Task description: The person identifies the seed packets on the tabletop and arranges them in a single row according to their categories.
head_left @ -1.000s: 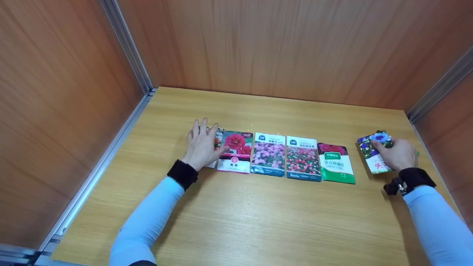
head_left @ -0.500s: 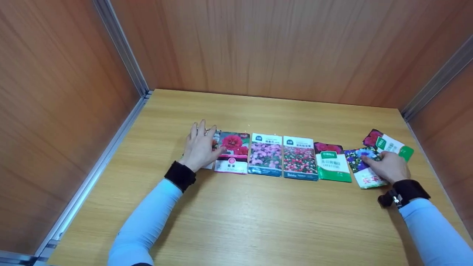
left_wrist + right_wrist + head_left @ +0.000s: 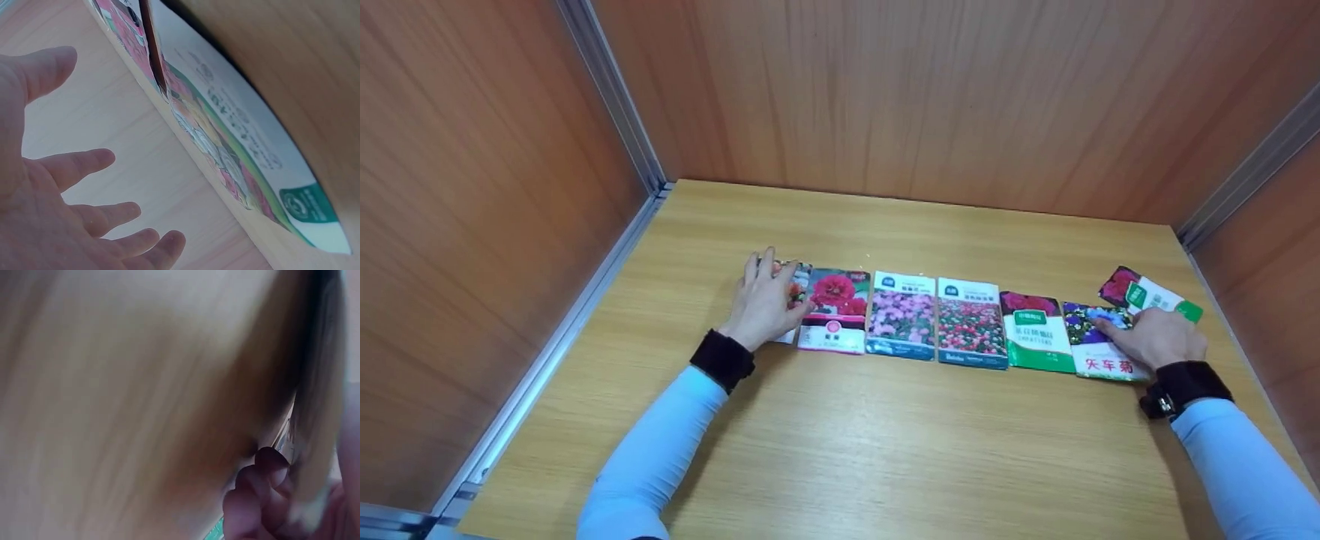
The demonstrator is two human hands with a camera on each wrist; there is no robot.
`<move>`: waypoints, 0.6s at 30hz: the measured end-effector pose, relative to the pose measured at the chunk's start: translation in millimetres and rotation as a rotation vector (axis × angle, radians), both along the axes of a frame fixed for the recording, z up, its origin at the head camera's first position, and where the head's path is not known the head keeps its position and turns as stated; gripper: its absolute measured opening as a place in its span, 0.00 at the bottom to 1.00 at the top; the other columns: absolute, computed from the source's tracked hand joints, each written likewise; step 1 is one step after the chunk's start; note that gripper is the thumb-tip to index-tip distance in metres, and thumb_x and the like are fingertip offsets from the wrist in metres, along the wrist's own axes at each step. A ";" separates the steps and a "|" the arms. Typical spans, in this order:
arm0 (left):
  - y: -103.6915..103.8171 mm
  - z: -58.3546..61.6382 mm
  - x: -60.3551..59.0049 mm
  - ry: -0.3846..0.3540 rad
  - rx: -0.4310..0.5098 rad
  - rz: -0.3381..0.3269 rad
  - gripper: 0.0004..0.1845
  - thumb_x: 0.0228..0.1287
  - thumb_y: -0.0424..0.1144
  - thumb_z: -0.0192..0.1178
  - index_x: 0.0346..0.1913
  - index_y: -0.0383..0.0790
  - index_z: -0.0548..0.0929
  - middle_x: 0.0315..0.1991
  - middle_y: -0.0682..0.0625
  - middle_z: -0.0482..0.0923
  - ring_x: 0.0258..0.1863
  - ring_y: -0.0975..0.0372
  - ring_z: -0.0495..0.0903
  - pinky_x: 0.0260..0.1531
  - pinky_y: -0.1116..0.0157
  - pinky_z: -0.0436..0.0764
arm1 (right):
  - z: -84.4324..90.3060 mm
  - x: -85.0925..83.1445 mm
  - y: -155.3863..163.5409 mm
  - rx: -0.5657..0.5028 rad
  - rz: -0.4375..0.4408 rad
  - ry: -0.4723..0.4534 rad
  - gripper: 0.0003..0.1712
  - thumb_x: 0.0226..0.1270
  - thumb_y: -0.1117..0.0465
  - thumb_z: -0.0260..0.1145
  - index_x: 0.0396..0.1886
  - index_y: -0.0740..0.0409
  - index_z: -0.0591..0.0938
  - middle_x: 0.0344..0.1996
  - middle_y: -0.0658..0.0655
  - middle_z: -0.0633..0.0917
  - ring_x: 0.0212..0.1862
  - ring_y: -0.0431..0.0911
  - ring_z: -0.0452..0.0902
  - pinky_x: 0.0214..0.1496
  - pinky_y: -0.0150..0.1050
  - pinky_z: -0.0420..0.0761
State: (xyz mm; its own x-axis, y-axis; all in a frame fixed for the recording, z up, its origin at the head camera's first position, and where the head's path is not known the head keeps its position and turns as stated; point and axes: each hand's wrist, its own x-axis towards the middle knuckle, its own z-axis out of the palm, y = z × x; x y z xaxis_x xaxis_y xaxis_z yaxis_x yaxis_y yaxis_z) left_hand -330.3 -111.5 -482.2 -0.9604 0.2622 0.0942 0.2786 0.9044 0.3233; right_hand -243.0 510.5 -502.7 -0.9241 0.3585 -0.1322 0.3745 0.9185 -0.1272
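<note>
Seed packets lie in a row on the table in the head view. My left hand [image 3: 761, 304] is over the leftmost packet [image 3: 796, 289], partly hiding it; its fingers look spread in the left wrist view, beside that packet's white and green face [image 3: 225, 124]. My right hand [image 3: 1168, 339] grips the blue-flower packet [image 3: 1099, 352] at the row's right end, thumb on top. In the right wrist view, curled fingers [image 3: 247, 500] show at the packet's edge. Beside this packet is a packet with a green band and red flower [image 3: 1039, 334].
Between the hands lie a red-flower packet [image 3: 834, 311], a pink-flower packet [image 3: 901, 315] and a red-and-white-flower packet [image 3: 972, 322]. Another green-banded packet [image 3: 1155, 295] lies askew behind my right hand. Wooden panels [image 3: 885, 97] surround the table [image 3: 870, 442] at the back and sides.
My right hand has brought the blue-flower packet leftward and nearer, to the row's right end. The askew green-banded packet behind it has come into view. My left hand has barely moved.
</note>
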 end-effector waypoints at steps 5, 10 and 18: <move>-2.5 -0.4 2.3 0.012 0.010 -0.009 0.44 0.74 0.58 0.70 0.85 0.41 0.72 0.90 0.28 0.51 0.89 0.30 0.51 0.81 0.28 0.69 | 5.2 0.0 -6.8 0.055 0.006 -0.024 0.48 0.75 0.16 0.53 0.18 0.53 0.72 0.17 0.51 0.67 0.23 0.49 0.68 0.27 0.41 0.64; -3.7 0.7 5.2 0.004 0.004 -0.022 0.44 0.76 0.58 0.69 0.86 0.41 0.71 0.90 0.27 0.52 0.89 0.29 0.52 0.80 0.26 0.69 | 16.1 -2.0 -6.6 0.072 0.000 0.020 0.45 0.76 0.21 0.59 0.18 0.55 0.73 0.17 0.53 0.69 0.23 0.51 0.69 0.27 0.43 0.66; -7.8 3.0 6.6 0.007 0.014 -0.015 0.43 0.76 0.57 0.70 0.85 0.41 0.72 0.90 0.28 0.53 0.89 0.29 0.52 0.82 0.27 0.67 | 23.0 -21.3 12.0 0.036 0.137 0.138 0.36 0.79 0.41 0.68 0.62 0.72 0.81 0.40 0.77 0.85 0.37 0.67 0.78 0.36 0.52 0.75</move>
